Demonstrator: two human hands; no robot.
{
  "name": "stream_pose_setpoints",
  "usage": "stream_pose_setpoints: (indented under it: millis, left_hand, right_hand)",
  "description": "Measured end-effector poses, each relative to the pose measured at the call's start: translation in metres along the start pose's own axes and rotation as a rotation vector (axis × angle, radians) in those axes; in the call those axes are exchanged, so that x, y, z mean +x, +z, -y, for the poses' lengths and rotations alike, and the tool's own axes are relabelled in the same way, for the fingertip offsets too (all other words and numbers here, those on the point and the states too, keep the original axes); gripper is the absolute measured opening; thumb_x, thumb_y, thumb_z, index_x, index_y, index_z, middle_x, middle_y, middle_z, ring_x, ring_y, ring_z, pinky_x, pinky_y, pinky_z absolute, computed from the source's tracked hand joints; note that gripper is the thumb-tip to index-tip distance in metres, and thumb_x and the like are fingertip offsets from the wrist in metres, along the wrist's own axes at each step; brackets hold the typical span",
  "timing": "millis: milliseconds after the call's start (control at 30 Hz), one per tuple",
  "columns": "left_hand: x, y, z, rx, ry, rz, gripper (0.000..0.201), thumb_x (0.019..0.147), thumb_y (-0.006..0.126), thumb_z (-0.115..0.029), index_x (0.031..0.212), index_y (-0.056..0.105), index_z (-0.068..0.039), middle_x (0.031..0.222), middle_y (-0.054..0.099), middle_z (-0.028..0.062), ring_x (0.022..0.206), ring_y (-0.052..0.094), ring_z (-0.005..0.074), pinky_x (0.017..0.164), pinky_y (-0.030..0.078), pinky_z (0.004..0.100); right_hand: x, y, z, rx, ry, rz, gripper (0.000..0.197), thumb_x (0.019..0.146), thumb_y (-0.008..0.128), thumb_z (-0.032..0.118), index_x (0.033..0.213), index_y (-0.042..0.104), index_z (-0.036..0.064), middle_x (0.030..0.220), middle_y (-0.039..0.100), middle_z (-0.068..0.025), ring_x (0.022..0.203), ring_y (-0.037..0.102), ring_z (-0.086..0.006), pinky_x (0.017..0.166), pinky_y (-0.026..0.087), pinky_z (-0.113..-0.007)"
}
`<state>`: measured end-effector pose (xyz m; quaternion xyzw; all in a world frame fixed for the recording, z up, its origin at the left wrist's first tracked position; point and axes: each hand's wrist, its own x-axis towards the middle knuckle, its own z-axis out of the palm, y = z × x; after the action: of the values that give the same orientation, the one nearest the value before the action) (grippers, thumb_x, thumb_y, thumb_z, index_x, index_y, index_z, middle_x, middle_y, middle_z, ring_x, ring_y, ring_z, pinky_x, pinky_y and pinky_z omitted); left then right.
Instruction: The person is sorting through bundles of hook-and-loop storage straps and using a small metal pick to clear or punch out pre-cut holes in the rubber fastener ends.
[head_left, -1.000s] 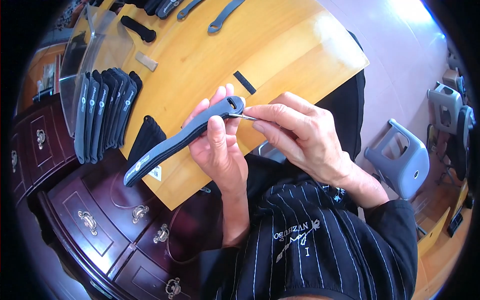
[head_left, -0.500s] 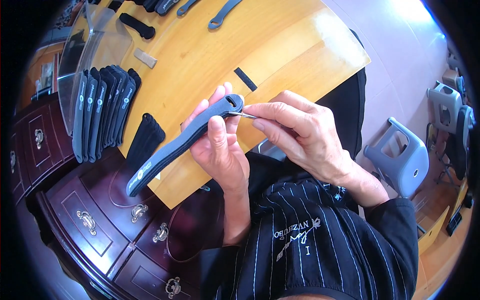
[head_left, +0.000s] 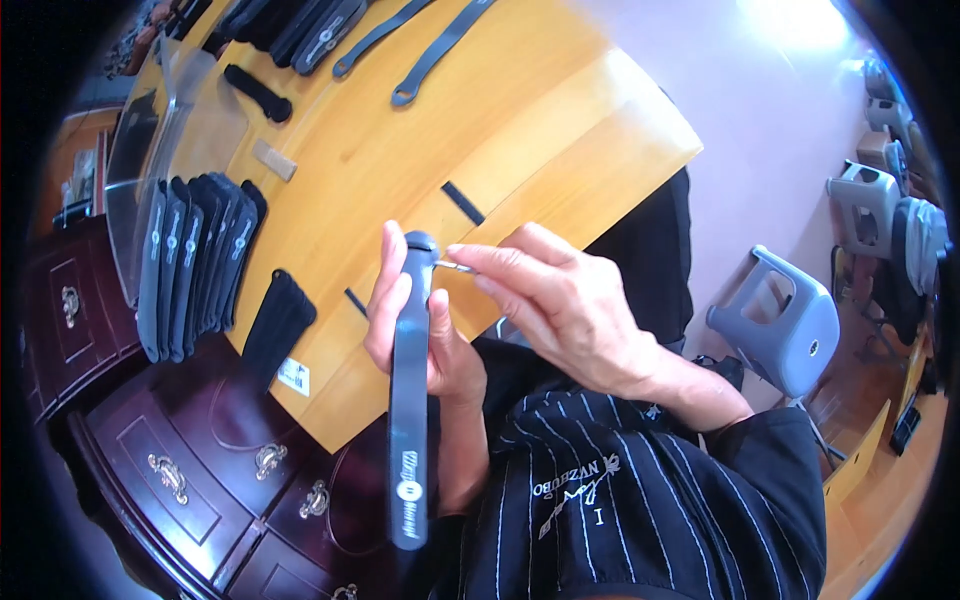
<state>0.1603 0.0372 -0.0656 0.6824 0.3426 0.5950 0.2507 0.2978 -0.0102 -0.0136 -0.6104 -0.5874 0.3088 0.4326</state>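
Observation:
A long grey strap (head_left: 408, 430) with a rounded, slotted end hangs almost straight down the view, its pale printed end toward me. My left hand (head_left: 455, 360) is closed round its upper part, fingers on one side and thumb on the other. Pinched between thumb and forefinger, my right hand (head_left: 575, 310) holds a thin metal tool (head_left: 457, 266); its tip meets the strap's edge just below the slotted end. The tool's kind is too small to make out. Beyond the hands, a short black strip (head_left: 463, 203) lies on the wooden table (head_left: 540, 120).
Several grey straps (head_left: 200, 260) stand in a row at the table's left, near a clear panel (head_left: 215, 110). A black fabric stack (head_left: 275, 325) overhangs that edge. More grey straps (head_left: 440, 50) lie far off. Dark drawers (head_left: 165, 475) stand left; a grey stool (head_left: 790, 320) stands right.
The strap has swung from a leftward slant to nearly vertical in the view, and its slotted end has tilted. Both hands have shifted slightly left and lower; the metal tool stays at the strap's edge.

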Motion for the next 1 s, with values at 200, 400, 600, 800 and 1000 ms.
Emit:
stream_pose_setpoints:
  millis: [200, 400, 600, 800, 1000]
  left_hand:
    - [0.007, -0.003, -0.006, 0.207, 0.141, 0.047, 0.024, 0.099, 0.055, -0.015, 0.115, 0.043, -0.003, 0.123, 0.055, 0.0289, 0.113, 0.059, 0.0424, 0.093, 0.053, 0.0469]
    - [0.021, 0.001, -0.003, 0.277, 0.240, 0.156, 0.020, 0.098, 0.054, -0.009, 0.113, 0.044, 0.001, 0.119, 0.056, 0.0263, 0.110, 0.058, 0.0486, 0.094, 0.052, 0.0562]
    - [0.012, 0.010, -0.003, 0.284, 0.213, 0.022, 0.020, 0.099, 0.043, -0.005, 0.116, 0.046, 0.006, 0.126, 0.052, 0.0331, 0.118, 0.054, 0.0478, 0.099, 0.047, 0.0567]
    - [0.011, -0.016, 0.019, 0.260, 0.262, 0.160, 0.021, 0.101, 0.047, -0.010, 0.116, 0.047, 0.004, 0.120, 0.056, 0.0311, 0.114, 0.056, 0.0506, 0.094, 0.051, 0.0565]
    - [0.016, -0.021, 0.022, 0.301, 0.281, 0.201, 0.018, 0.101, 0.046, -0.010, 0.115, 0.046, 0.002, 0.121, 0.056, 0.0296, 0.116, 0.055, 0.0501, 0.096, 0.050, 0.0569]
  right_hand:
    - [0.000, 0.005, 0.004, -0.224, -0.042, 0.065, 0.041, 0.088, 0.059, 0.015, 0.128, 0.056, 0.0104, 0.086, 0.055, -0.0071, 0.073, 0.065, -0.0236, 0.057, 0.051, -0.032]
    - [0.008, 0.012, -0.006, 0.529, 0.173, -0.012, 0.030, 0.088, 0.064, 0.010, 0.118, 0.065, 0.0073, 0.081, 0.063, -0.0093, 0.065, 0.063, -0.0215, 0.053, 0.051, -0.028]
    - [0.007, 0.028, -0.007, -0.261, -0.154, -0.247, 0.030, 0.085, 0.063, 0.016, 0.115, 0.063, 0.0140, 0.084, 0.058, -0.0032, 0.071, 0.064, -0.0178, 0.052, 0.053, -0.029]
    - [0.007, 0.028, -0.022, 0.880, 0.325, 0.196, 0.032, 0.099, 0.054, 0.026, 0.121, 0.062, 0.0038, 0.082, 0.064, -0.0097, 0.079, 0.065, -0.0199, 0.066, 0.049, -0.029]
    - [0.011, 0.021, -0.007, 0.138, 0.042, -0.046, 0.027, 0.095, 0.059, 0.019, 0.116, 0.064, 0.0023, 0.087, 0.066, -0.0117, 0.081, 0.066, -0.0223, 0.066, 0.053, -0.032]
